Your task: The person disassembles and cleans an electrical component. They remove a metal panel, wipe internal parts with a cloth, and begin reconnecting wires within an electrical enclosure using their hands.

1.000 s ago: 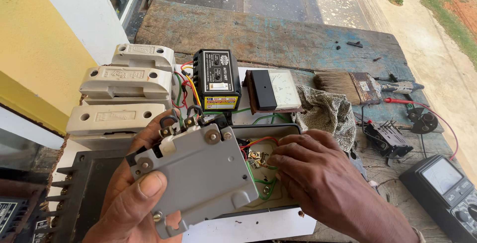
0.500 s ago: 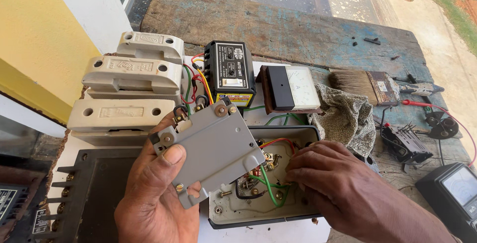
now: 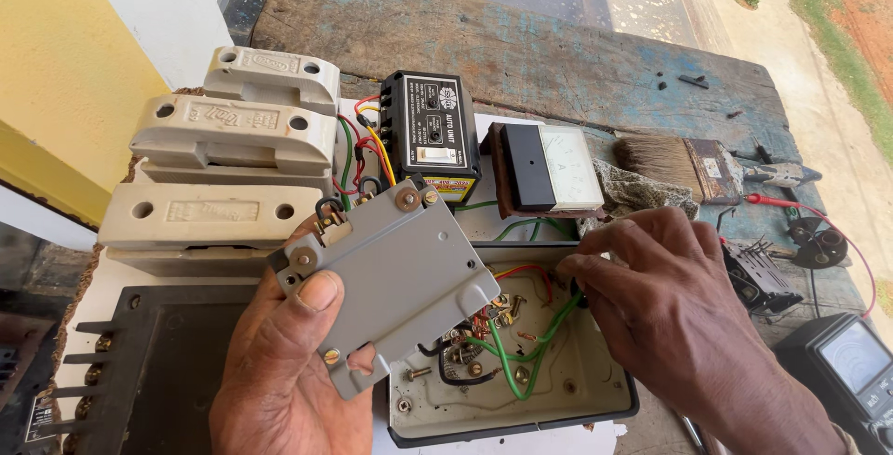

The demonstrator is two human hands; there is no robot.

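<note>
So the grey plate [image 3: 395, 283] is held up by the left hand [image 3: 279, 371], fingers clamped on it, thumb pressed on its lower left corner, tilted above the open box [image 3: 595, 399] on the surface [image 3: 558, 36]. The right hand [image 3: 670, 311] is set at the box's top right edge, fingers pinched together on a green wire [image 3: 544, 329] inside. Behind, three cream fuse blocks [image 3: 228, 162] are stacked at left, with a black unit [image 3: 430, 134], a meter [image 3: 549, 168] and a brush [image 3: 674, 165] lined up to the right.
</note>
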